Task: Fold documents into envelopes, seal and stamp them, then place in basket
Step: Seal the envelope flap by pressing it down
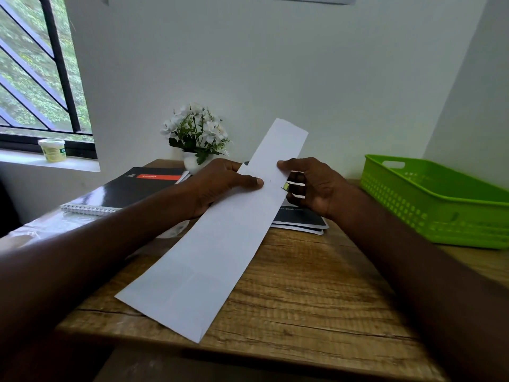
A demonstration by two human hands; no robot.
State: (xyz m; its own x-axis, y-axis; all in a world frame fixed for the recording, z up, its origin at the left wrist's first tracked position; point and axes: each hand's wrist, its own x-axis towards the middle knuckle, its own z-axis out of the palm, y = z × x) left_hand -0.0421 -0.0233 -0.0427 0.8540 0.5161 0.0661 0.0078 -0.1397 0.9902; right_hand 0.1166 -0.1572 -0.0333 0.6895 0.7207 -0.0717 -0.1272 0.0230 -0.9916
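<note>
A long white folded sheet of paper (220, 238) is held up over the wooden desk (303, 293), slanting from near left to far right. My left hand (220, 183) grips its left edge, thumb on top. On the opposite edge my right hand (311, 183) pinches the sheet, with its fingers curled behind the paper. A green plastic basket (429, 199) stands at the right side of the desk, and nothing shows inside it.
A black spiral notebook (132, 188) lies at the back left. A white pot of white flowers (197, 136) stands against the wall. Dark booklets (303, 219) lie under my right hand. A small tub (52, 150) sits on the windowsill.
</note>
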